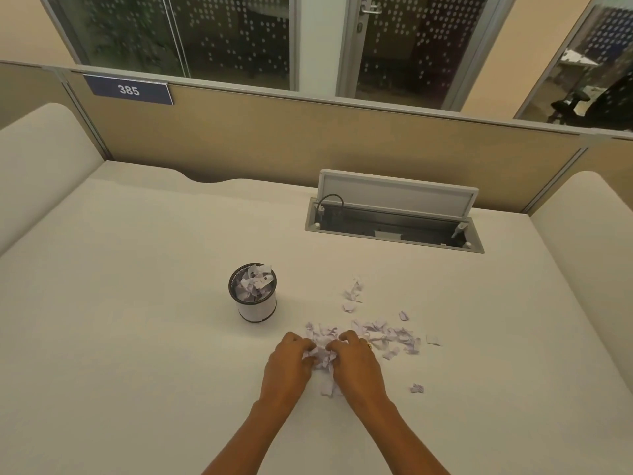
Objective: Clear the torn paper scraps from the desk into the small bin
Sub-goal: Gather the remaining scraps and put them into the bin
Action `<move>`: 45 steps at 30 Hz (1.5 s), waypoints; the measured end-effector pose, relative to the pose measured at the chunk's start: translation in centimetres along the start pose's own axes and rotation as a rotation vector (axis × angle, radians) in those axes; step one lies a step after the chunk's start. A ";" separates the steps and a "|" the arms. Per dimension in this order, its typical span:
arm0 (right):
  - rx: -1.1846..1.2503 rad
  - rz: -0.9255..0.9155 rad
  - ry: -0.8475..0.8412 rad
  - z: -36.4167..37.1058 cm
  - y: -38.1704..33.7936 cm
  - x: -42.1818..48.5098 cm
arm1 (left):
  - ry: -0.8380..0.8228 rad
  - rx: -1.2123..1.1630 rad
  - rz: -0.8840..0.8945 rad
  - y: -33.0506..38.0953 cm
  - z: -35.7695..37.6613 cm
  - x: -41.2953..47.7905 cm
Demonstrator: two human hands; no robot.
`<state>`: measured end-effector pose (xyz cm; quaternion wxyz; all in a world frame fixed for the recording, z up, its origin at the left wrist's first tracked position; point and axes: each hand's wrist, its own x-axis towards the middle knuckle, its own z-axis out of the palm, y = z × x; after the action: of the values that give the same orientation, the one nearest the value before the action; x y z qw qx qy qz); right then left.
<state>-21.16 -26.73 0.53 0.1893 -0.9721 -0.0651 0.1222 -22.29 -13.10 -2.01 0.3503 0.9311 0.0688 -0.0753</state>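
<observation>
Torn pale-lilac paper scraps (383,332) lie scattered on the white desk (137,320), mostly right of centre. A small round mesh bin (255,303) stands upright to the left of them, filled near its rim with scraps. My left hand (286,365) and my right hand (356,363) rest on the desk side by side, fingers curled inward around a bunched clump of scraps (322,358) pressed between them. A few more scraps (329,389) lie between my wrists. Single scraps sit apart at the right (433,339) and near the front (417,388).
An open cable hatch (394,228) with its lid raised is set into the desk at the back right. A tan partition wall (308,142) closes the far edge. White side panels (41,159) flank the desk.
</observation>
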 end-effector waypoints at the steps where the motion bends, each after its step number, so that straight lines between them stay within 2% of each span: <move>1: 0.025 -0.014 0.023 -0.2 -0.1 0.0 | 0.035 -0.037 -0.004 -0.1 -0.2 -0.1; 8: 0.335 0.007 0.191 -2.3 -1.7 -0.1 | 0.188 -0.304 -0.051 0.8 -3.1 -0.8; 17: 0.580 -0.045 0.239 -6.0 -5.5 1.4 | 0.366 -0.488 -0.086 1.3 -9.1 -0.9; 24: 0.426 -0.196 0.249 -7.9 -10.8 4.9 | 0.476 -0.458 -0.127 0.5 -12.9 1.0; 29: 0.224 -0.267 0.115 -7.9 -13.1 7.0 | 0.460 -0.402 -0.154 0.0 -13.6 2.5; 34: 0.136 -0.315 -0.026 -8.1 -14.0 8.1 | 0.424 -0.387 -0.137 -0.7 -13.5 3.0; 40: 0.174 -0.326 -0.087 -8.6 -13.6 8.6 | 0.399 -0.400 -0.089 -1.1 -13.0 3.5; 45: 0.244 -0.297 -0.034 -8.6 -13.6 8.7 | 0.418 -0.454 -0.042 -1.3 -12.9 3.7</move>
<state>-11.63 -15.76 11.58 0.3206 -0.9195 -0.1956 0.1162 -17.75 -3.29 6.01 0.5261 0.8226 0.1737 0.1281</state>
